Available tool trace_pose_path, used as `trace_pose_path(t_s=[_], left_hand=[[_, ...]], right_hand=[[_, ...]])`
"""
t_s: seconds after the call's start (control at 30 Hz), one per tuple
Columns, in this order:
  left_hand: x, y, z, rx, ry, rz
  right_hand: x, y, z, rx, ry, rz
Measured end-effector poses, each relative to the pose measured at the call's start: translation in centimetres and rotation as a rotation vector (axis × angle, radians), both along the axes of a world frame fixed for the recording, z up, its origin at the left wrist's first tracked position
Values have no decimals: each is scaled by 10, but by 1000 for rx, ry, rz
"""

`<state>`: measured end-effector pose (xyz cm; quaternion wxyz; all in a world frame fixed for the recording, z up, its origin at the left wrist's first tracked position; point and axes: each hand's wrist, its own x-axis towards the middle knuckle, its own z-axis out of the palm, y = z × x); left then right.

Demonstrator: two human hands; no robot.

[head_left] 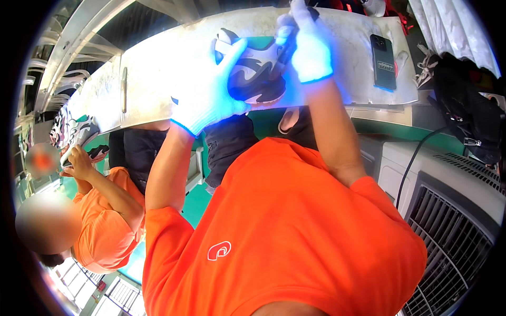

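Note:
A grey, black and white sneaker (256, 73) with a green patch near its top is held over the pale worktable. My left hand (205, 87), in a white knit glove, is closed round the sneaker's left side, thumb stretched along its upper. My right hand (312, 55), also gloved in white, is raised just beside the shoe's right edge. Its fingers are curled near a small dark grey piece at the far edge, and what they pinch is hard to make out. Strong light washes out both gloves.
A dark phone (383, 62) lies on the worktable (163, 58) to the right, and a thin metal tool (124, 89) to the left. On the left, a co-worker in orange (108, 221) handles another sneaker (79, 138). A black bag (469, 108) rests on the grey cooler unit (448, 179).

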<state>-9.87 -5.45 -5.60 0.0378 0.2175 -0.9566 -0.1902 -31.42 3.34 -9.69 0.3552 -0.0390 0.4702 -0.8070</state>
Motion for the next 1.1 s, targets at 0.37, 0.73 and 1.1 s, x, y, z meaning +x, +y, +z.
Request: trace_pose_path(t_s=[0.37,0.73,1.1], left_hand=[[7,2,-3,-68,21,-27],[-16,-20,8,-51,-237,-205],[13,2,2,-122,58,-277]], right_hand=[[19,15,-9,-178,227,4],[29,12,-28,-733,-257,343],[66,0,-11,-272,-250,-11]])
